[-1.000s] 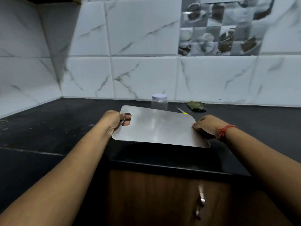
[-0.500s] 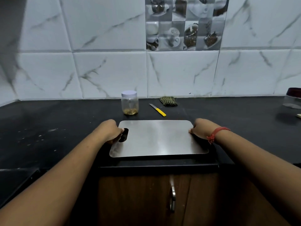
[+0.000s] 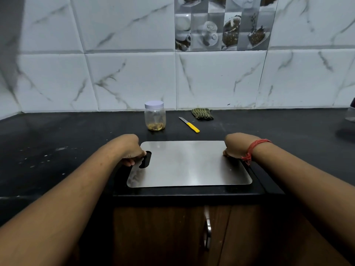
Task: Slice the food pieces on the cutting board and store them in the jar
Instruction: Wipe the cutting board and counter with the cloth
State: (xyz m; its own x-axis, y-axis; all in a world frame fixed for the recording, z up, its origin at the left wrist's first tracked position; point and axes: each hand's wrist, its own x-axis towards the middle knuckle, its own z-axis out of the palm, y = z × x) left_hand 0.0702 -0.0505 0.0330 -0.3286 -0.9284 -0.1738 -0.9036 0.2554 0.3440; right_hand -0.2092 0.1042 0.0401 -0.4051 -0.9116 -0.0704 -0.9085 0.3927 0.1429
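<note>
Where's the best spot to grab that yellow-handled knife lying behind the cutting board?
Probably the yellow handle, taken from above with the right hand. The knife lies flat on the counter, handle end angled toward the person's right and nearer, blade pointing away toward the wall.

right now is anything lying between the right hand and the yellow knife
Nothing visible. The right hand grips the steel cutting board's right edge; only bare black counter separates it from the yellow-handled knife behind the board.
</note>
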